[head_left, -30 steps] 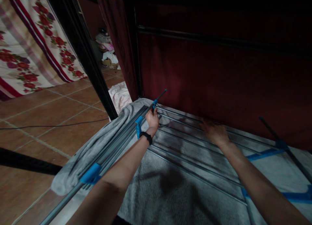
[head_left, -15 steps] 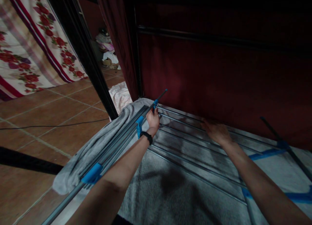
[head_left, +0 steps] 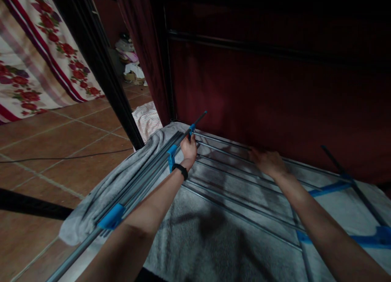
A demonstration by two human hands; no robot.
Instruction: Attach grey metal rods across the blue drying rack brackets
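Note:
A clothes drying rack of thin metal rods lies across the grey blanket, with blue plastic brackets [head_left: 111, 217] along its left side and a blue corner fitting [head_left: 383, 236] at the right. My left hand [head_left: 189, 148], with a black band on its wrist, is closed round the rack's left frame, just below a small blue joint [head_left: 192, 128]. Farther right, my right hand [head_left: 267, 161] is curled over the farthest rods near the dark red cloth; its fingertips are dim and partly hidden. More rods lie bundled along the left edge.
A grey blanket [head_left: 195, 249] covers the bed surface. Dark red cloth [head_left: 244, 98] hangs behind it. A black bed post [head_left: 100, 74] slants at the left. Beyond are a tiled floor [head_left: 61, 147] with a cable, a floral curtain [head_left: 58, 45] and piled items [head_left: 131, 64].
The whole view has shifted slightly, so everything sits a little farther left. Both hands keep their places on the drying rack.

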